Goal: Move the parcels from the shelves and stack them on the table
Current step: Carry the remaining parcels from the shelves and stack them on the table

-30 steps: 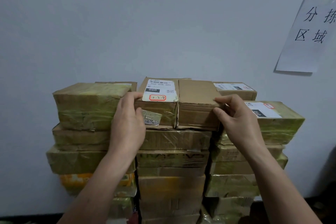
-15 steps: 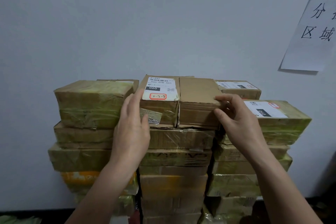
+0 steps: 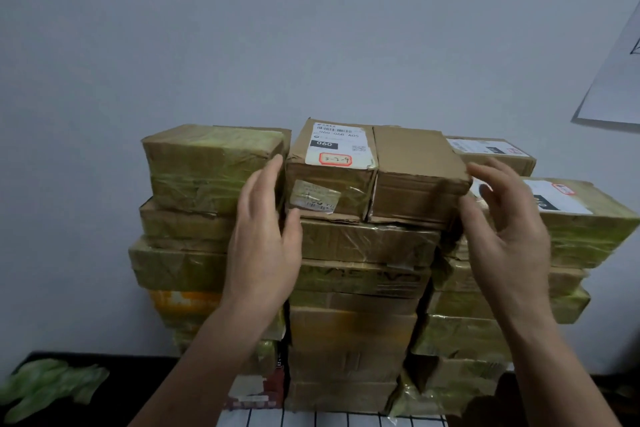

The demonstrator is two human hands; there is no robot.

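Three columns of taped cardboard parcels stand stacked against the wall. On top of the middle column sit two small boxes side by side: a labelled box (image 3: 330, 168) marked 060 and a plain brown box (image 3: 417, 177). My left hand (image 3: 265, 236) is open, fingers straight, just left of the labelled box, its thumb near the box's lower left corner. My right hand (image 3: 505, 232) is open with spread fingers, a little off the plain box's right side, holding nothing. It partly hides the labelled parcel (image 3: 585, 218) topping the right column.
A taped parcel (image 3: 211, 166) tops the left column. The dark table (image 3: 104, 367) shows at lower left with a green crumpled bag (image 3: 52, 385) on it. A checked white surface (image 3: 311, 418) lies at the bottom. A paper sign (image 3: 616, 80) hangs on the right of the wall.
Both hands have let go of the two top boxes and drawn back slightly, fingers now spread. The view has dropped, so the table comes into sight.
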